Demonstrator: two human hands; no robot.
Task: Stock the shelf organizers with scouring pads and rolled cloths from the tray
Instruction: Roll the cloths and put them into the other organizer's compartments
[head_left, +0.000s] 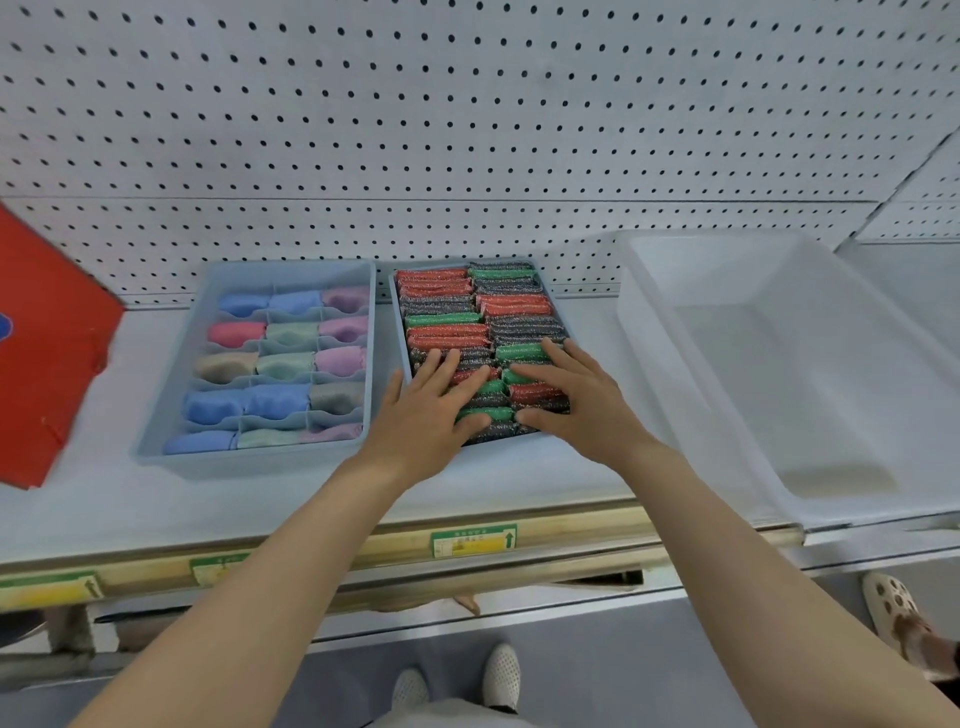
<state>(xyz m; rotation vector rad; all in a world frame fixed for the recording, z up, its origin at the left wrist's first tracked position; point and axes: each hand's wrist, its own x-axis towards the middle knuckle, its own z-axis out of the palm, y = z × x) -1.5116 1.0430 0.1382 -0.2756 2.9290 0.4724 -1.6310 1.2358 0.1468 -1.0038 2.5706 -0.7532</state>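
Scouring pads (483, 332) are packed in the right organizer (400, 322) and pressed flat by the left hand (431, 410) and right hand (576, 400), fingers straight. If pressed unevenly, the near rows could be tipped out.

On the shelf (130, 499), cloth organizer (197, 358) left, pad organizer (399, 322) just right of it, tray (675, 415) further right. Pegboard (467, 130) behind all three. My left hand (426, 415) and right hand (576, 400) rest flat on the pads' (467, 312) near rows.
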